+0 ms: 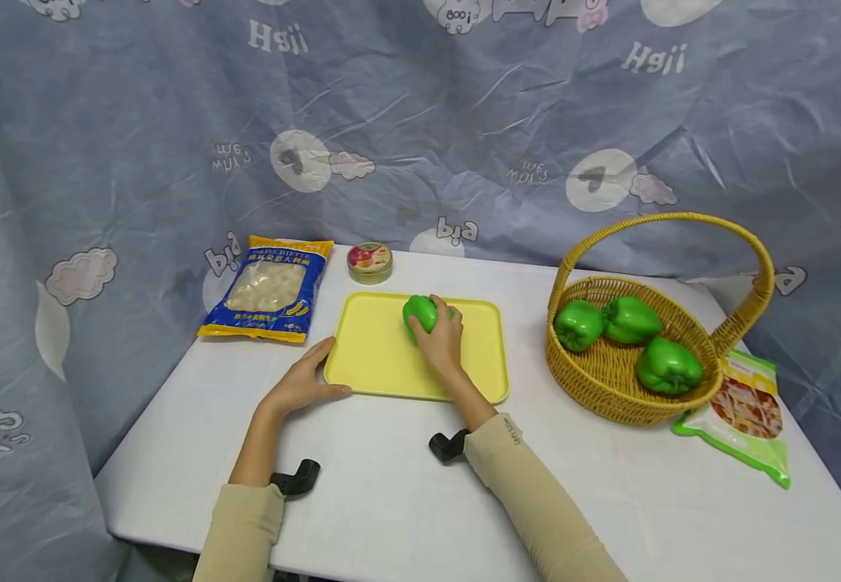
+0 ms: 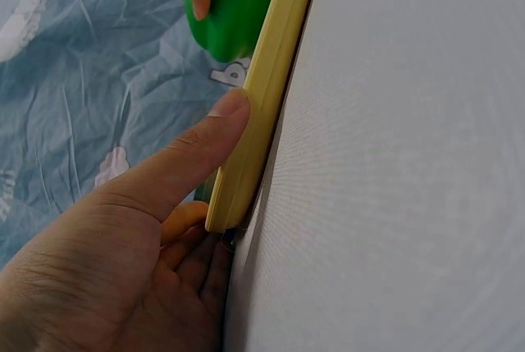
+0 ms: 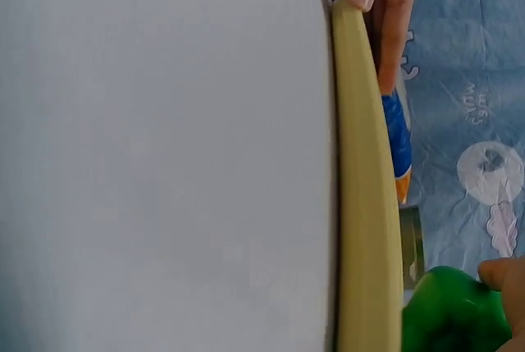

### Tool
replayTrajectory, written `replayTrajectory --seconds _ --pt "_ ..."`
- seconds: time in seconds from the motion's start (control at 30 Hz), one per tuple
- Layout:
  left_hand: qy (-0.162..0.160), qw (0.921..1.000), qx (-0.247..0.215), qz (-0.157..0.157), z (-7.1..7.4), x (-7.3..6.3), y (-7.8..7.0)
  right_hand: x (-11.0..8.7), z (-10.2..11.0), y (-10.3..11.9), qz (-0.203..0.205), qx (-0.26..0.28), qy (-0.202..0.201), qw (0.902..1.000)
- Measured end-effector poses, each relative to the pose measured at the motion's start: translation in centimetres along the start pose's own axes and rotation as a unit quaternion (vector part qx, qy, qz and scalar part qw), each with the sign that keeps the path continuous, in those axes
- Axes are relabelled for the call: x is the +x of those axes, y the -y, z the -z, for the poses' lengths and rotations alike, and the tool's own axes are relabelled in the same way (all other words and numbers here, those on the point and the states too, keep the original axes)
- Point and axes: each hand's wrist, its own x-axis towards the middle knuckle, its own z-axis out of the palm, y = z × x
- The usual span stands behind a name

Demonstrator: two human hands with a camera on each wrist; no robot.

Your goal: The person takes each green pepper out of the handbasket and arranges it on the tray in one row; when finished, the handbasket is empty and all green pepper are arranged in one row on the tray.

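Near the middle of the table lies a yellow tray [image 1: 376, 356]. My right hand [image 1: 440, 343] grips a green bell pepper [image 1: 418, 314] over the tray's far half, thumb and fingers around its sides. My left hand [image 1: 304, 380] rests against the tray's near left corner, its thumb along the front edge and its fingers along the left side. In the left wrist view the left thumb [image 2: 197, 151] touches the tray's edge, with the bell pepper [image 2: 234, 11] beyond. The right wrist view shows the bell pepper [image 3: 455, 311] behind the tray's rim [image 3: 365, 188].
On the right a wicker basket [image 1: 587, 384] with a tall handle contains several green bell peppers [image 1: 632, 319]. A green and white food packet [image 1: 747, 412] lies partly behind it. A blue and yellow pasta bag [image 1: 271, 287] and a round tin [image 1: 369, 263] sit at the back left.
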Motion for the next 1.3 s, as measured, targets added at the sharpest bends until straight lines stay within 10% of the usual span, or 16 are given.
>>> replayTrajectory --seconds 0.47,1.3 --pt "-0.005 1.0000 -0.002 -0.006 -0.1 -0.2 -0.1 -1.2 -2.9 2.5 0.005 -0.011 0.093 0.9956" --pt "-0.007 0.9999 0.002 -0.014 0.2 0.0 -0.1 -0.7 -7.9 5.3 -0.045 -0.036 0.057 0.9967"
